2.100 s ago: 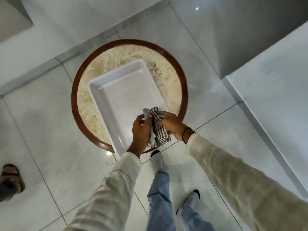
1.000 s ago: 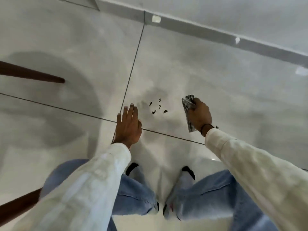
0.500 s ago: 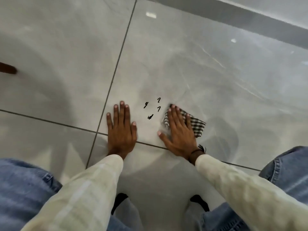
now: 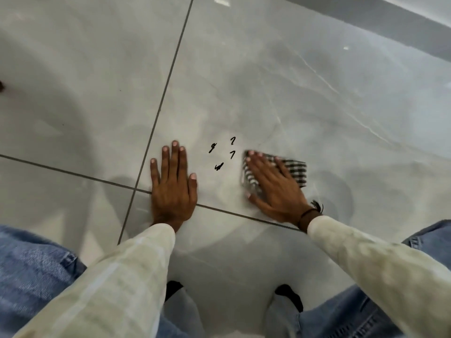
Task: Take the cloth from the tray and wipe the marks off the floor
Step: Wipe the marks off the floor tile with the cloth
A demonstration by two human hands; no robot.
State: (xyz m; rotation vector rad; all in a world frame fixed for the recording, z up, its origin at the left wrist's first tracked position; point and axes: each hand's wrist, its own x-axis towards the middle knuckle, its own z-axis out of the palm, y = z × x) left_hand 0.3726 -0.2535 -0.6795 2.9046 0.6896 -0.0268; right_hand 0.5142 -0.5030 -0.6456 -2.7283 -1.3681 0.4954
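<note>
While the left hand [image 4: 172, 189] lies flat with fingers spread on the grey tiled floor [image 4: 268, 81], the right hand [image 4: 273, 186] presses palm-down on the checked cloth [image 4: 296, 170]; four black marks [image 4: 223, 153] sit between the hands — just beside the cloth, apart from it.

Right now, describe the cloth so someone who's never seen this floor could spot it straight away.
Start at the glossy grey tiled floor and find the two hands pressed flat on it. Under the right hand, just right of four small black marks, lies the cloth. It is the only patterned thing on the floor, a folded black-and-white check.
</note>
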